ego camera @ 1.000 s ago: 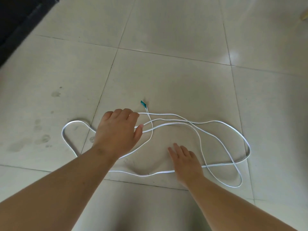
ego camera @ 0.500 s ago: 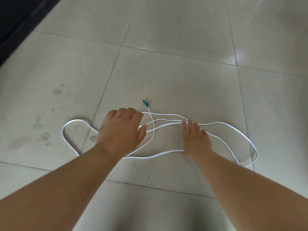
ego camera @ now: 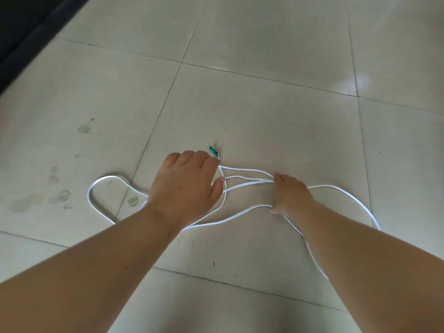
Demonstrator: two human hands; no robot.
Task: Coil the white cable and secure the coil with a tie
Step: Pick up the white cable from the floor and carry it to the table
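Observation:
A long white cable (ego camera: 245, 169) lies in loose loops on a pale tiled floor, with a short green tie or tip (ego camera: 213, 151) at one end. My left hand (ego camera: 185, 181) sits knuckles up over the cable beside the green end, its fingers curled and several strands running in under them. My right hand (ego camera: 289, 195) is a little to the right, fingers curled round the strands that bunch together at its fingertips. One loop spreads out to the left of my left arm, and another runs right and passes under my right forearm.
The floor is large beige tiles with grout lines and some grey smudges (ego camera: 60, 193) at the left. A dark strip (ego camera: 24, 32) borders the floor at the top left corner.
My right hand moved from the near strand up to the far strands and closed on them, drawing the right loops inward. My left hand stayed by the green end.

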